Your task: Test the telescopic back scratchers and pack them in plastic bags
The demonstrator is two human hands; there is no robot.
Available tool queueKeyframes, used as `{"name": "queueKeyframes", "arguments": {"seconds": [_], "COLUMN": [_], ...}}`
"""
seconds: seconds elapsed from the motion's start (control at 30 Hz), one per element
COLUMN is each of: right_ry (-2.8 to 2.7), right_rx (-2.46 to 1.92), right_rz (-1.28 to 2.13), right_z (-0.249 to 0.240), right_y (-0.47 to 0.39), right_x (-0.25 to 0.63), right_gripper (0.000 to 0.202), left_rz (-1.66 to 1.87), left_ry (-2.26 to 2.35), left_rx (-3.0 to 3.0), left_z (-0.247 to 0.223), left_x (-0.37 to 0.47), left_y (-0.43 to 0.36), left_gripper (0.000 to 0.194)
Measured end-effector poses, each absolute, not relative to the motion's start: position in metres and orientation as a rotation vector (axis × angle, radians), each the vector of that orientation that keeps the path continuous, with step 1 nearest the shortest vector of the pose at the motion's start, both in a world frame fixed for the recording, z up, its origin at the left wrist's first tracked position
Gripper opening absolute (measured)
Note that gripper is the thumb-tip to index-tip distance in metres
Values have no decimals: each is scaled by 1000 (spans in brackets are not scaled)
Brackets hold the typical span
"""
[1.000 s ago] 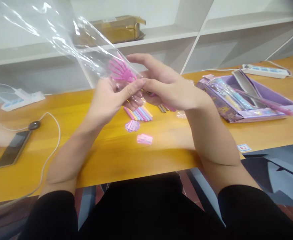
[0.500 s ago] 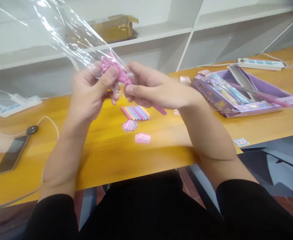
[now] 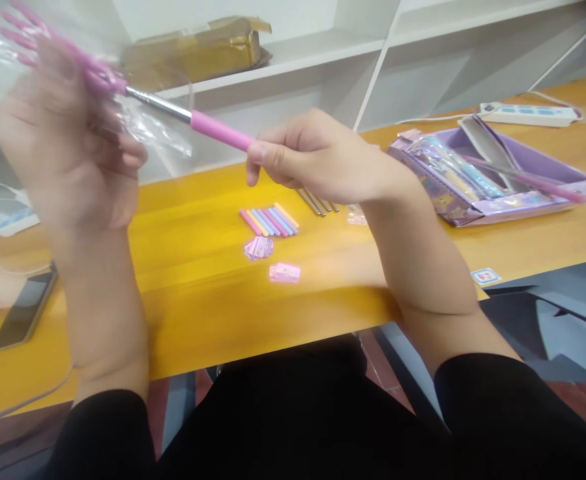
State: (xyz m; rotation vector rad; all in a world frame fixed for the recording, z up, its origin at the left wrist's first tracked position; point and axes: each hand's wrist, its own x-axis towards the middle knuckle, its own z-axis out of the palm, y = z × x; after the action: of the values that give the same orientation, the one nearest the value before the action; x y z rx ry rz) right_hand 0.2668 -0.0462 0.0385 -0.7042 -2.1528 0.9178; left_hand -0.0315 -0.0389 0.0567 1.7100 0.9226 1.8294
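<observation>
A pink telescopic back scratcher (image 3: 221,131) slants across the upper left of the view, with a claw-shaped head, a silver rod and a pink handle. My left hand (image 3: 80,140), smeared by motion, is closed around its head. Clear plastic wrap (image 3: 160,133) hangs around that hand and the head. My right hand (image 3: 313,160) pinches the end of the pink handle. On the table below lie several pastel sticks (image 3: 269,221), a small pile of purple-pink cards (image 3: 259,248) and some pink cards (image 3: 285,273). Several thin metal rods (image 3: 317,202) lie partly hidden behind my right hand.
On the right stands an open purple box (image 3: 517,215) with wrapped items in it. Behind it lies a power strip (image 3: 530,115). A dark phone (image 3: 25,310) lies at the left, near a cable. A brown taped parcel (image 3: 197,53) sits on the white shelf.
My left hand has moved up and left with the claw head and plastic, away from my right hand. The silver rod and pink handle now show between my hands.
</observation>
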Motion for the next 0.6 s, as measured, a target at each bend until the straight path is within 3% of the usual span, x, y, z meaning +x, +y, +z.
{"name": "queueKeyframes", "arguments": {"seconds": [0.07, 0.23, 0.6], "right_ry": [-2128, -2101, -2017], "right_rx": [-711, -693, -682], "right_rz": [922, 949, 904], "right_z": [37, 36, 41], "right_y": [-49, -57, -49], "right_x": [263, 256, 266], "right_gripper": [47, 39, 26], "left_rz": [1778, 1615, 1843], "left_ry": [709, 549, 563], "left_rx": [1781, 1677, 1667], "left_z": [49, 30, 44], "left_x": [-18, 14, -8], "left_y": [-42, -49, -39], "left_gripper": [55, 33, 43]}}
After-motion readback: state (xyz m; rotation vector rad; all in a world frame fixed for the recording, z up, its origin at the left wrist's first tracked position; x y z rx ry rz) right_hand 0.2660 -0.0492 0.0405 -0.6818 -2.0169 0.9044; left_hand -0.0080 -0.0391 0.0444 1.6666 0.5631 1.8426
